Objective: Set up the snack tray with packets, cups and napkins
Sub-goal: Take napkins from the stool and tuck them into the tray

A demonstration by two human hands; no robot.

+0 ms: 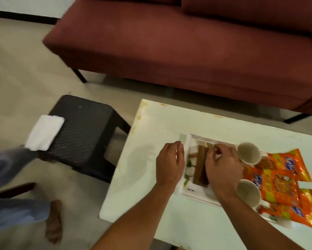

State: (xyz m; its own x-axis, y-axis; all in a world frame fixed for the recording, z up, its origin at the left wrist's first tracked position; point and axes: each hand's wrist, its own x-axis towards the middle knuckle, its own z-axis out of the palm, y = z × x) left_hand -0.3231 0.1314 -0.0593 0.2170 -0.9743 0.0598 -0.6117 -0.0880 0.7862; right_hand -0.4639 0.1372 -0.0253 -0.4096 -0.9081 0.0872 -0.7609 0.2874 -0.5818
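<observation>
Lower centre of the frame, a brown napkin (200, 168) on the white tray (196, 196) was pinched by the right hand (223, 166); the left hand (169, 163) was held relaxed and empty at the tray's left edge.

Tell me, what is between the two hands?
Flat brown strips lying on the white rectangular tray, between the left hand and the right hand, seen in the head view.

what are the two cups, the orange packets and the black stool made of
Cups: probably ceramic, off-white, dull glaze; thick rims and moulded handles.
Orange packets: thin plastic or foil film, glossy; crinkles and bright glints.
Black stool: likely moulded plastic, matt, with a woven-look pattern on top; blur leaves it open.
</observation>
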